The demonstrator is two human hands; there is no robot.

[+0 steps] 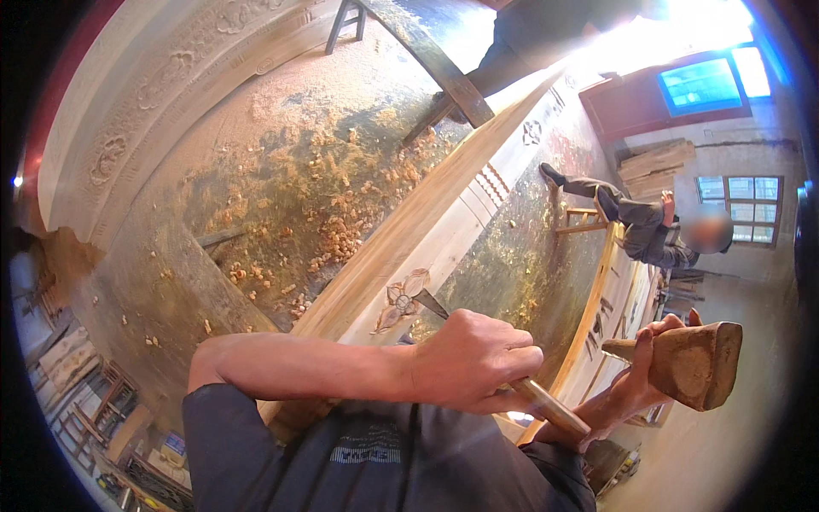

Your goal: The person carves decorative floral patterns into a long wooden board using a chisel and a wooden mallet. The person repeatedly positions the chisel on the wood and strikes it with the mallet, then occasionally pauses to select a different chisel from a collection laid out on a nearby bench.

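Note:
My left hand point(479, 363) is closed around the wooden handle of a chisel point(432, 304). The blade points up and to the left, its tip at or close to a carved flower point(403, 300) on the side of a long pale wooden beam point(461, 232). Whether the tip touches the wood, I cannot tell. Below the fist the handle slants down to the right. Raised at the right, my right hand point(641, 365) grips a wooden mallet point(698, 367) with a thick blocky head. The mallet is apart from the chisel's end.
Wood shavings point(341, 230) litter the floor beyond the beam. A wooden bench point(431, 60) stands at the top, and a large carved panel point(162, 94) curves along the upper left. At right a person point(648, 226) sits by another long beam point(597, 311).

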